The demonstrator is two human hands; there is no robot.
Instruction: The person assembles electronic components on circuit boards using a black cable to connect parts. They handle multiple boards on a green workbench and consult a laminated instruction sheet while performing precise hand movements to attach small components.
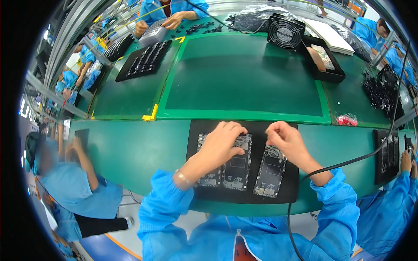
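Black circuit boards lie on a dark mat (pixel 283 191) in front of me. My left hand (pixel 220 145) rests over the two left boards, fingers curved and apart, its fingertips near the top of the middle circuit board (pixel 237 167). That hand partly covers the leftmost circuit board (pixel 209 179). My right hand (pixel 285 141) is above the top end of the right circuit board (pixel 269 174), which lies slightly tilted and apart from the others. Thumb and forefinger of the right hand are pinched together; anything between them is too small to make out.
A black cable (pixel 348 164) hangs past my right forearm. Across the bench stand a fan (pixel 285 32), a black box (pixel 326 74) and a black tray (pixel 143 61) of parts. A small bag of red pieces (pixel 346 120) lies right. Co-workers sit around the bench.
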